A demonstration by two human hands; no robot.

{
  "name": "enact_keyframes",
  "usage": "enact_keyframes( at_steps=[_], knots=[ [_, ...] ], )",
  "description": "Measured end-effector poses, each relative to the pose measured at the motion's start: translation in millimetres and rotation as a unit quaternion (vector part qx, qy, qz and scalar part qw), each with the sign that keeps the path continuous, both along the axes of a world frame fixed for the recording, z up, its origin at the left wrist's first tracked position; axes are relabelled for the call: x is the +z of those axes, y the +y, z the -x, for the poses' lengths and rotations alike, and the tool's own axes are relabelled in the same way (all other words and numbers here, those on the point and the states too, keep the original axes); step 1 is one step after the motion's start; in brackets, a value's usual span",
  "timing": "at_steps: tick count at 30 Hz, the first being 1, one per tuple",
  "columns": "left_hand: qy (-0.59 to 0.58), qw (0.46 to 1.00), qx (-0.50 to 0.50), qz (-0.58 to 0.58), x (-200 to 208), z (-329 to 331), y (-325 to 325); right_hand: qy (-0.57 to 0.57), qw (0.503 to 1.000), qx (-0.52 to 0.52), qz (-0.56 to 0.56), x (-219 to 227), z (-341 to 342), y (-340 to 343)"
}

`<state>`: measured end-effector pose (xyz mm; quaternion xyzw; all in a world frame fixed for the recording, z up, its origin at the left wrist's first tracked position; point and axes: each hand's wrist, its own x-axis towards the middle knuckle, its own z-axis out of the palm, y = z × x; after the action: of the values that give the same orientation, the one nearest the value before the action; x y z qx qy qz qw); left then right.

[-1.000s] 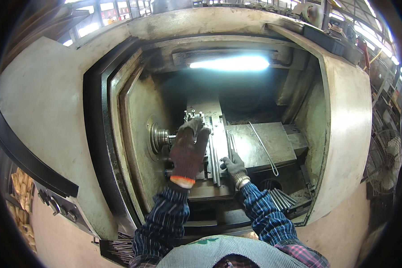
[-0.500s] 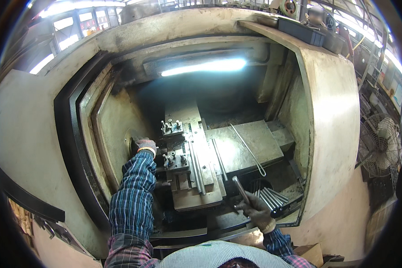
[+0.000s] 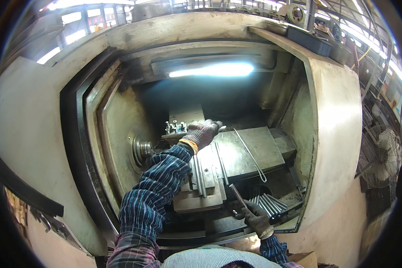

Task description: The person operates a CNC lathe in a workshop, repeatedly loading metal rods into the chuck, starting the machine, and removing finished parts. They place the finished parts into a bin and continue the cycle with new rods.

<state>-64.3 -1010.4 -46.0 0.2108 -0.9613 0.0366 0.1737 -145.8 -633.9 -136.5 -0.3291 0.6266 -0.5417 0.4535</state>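
My left hand (image 3: 202, 135), in a knitted glove with an orange cuff band, reaches over the lathe's cross slide (image 3: 196, 201). Its fingers stretch to the right, above the upper ends of the metal rods (image 3: 199, 178) lying there, and I see nothing held in them. Behind the forearm, the round spindle nose (image 3: 143, 148) shows on the left wall. My right hand (image 3: 257, 219), gloved too, is closed around a short metal bar (image 3: 238, 196) that points up and left. Beside it, several bright rods (image 3: 270, 204) lie in a bunch.
Bolted tool holders (image 3: 175, 128) stand at the slide's far end. A flat metal plate (image 3: 250, 149) carries a long looped rod (image 3: 250, 154) and a straight rod (image 3: 221, 164). A lit tube lamp (image 3: 212, 70) hangs at the back. The machine's housing frames the opening; a fan (image 3: 381, 156) stands outside right.
My left hand has moved from the spindle on the left wall to the right, over the slide. My right hand still holds the bar, slightly shifted.
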Motion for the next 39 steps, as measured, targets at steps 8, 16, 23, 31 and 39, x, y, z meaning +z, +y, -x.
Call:
enact_keyframes(
  at_steps=[8, 16, 23, 31, 39],
  knots=[
    [0.535, 0.819, -0.111, -0.174, 119, -143, 171, 0.04, 0.998, 0.038, 0.02, 12, -5, -104],
    [0.665, 0.688, 0.081, -0.278, 108, -297, 300, 0.286, 0.934, 0.199, 0.079, 10, -3, -284],
    [0.693, 0.536, 0.431, -0.217, 83, -382, 394, 0.567, 0.729, 0.383, -0.015, 76, -67, -375],
    [0.655, 0.504, 0.556, -0.092, 64, -442, 439, 0.497, 0.75, 0.415, 0.134, 16, -44, -422],
    [0.632, 0.617, 0.468, 0.026, 73, -437, 316, 0.6, 0.672, 0.431, 0.052, 25, -53, -418]
  ],
)
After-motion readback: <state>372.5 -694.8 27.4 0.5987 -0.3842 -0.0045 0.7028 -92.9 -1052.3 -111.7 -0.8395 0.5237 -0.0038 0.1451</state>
